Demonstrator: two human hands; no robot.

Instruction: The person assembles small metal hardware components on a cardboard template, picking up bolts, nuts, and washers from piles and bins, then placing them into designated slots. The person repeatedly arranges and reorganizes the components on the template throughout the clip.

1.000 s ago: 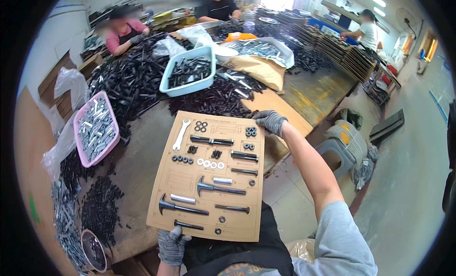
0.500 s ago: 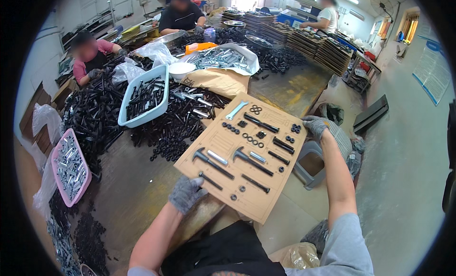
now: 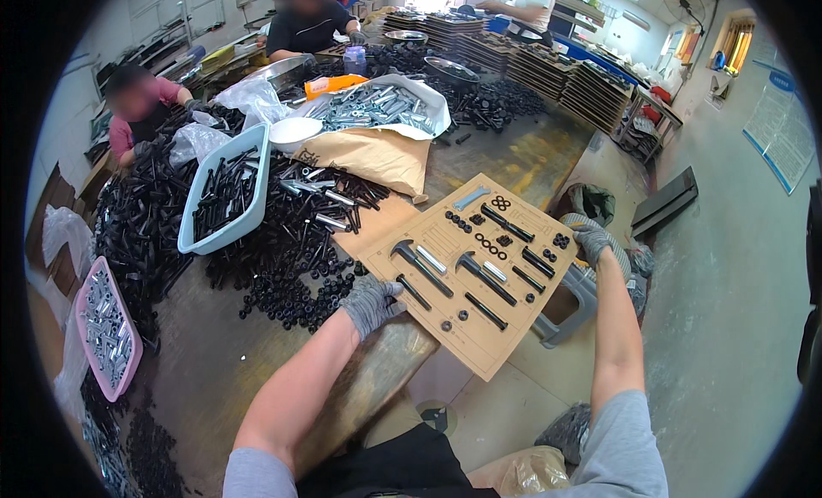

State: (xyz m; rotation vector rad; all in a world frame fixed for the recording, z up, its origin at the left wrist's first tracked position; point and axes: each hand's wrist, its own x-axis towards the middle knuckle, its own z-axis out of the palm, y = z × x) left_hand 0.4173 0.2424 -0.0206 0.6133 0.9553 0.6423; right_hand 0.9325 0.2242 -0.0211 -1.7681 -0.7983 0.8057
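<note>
Workshop scene, long worn wooden table (image 3: 214, 369) heaped with loose black bolts and nuts (image 3: 282, 258), concrete floor to the right

Head view: both gloved hands carry a flat brown cardboard sheet (image 3: 479, 335) with hardware laid out on it in marked positions. Left hand (image 3: 370, 303), grey knit glove, fingers closed on the sheet's near-left edge. Right hand (image 3: 592, 241), same kind of glove, clamped on the far-right edge. Sheet is tilted diagonally, its left part over the table edge, its right and lower part out past the edge, above a grey plastic stool (image 3: 569, 314). On the sheet: two black hammer-head bolts (image 3: 419, 262), a silver flat wrench (image 3: 472, 198) near the top corner, black washers (image 3: 490, 243) in a row, short black bolts and nuts scattered around.

Left of the sheet, a light blue plastic basket (image 3: 224, 198) of black bolts sits on the black pile. Pink plastic tray (image 3: 104, 327) with silvery parts at the far-left table edge. Brown paper sack (image 3: 381, 155) behind the sheet, white bag of silver bolts (image 3: 377, 108) on top of it. Stacks of cardboard sheets (image 3: 548, 74) further back. Three other people at the far end, faces blurred
</note>
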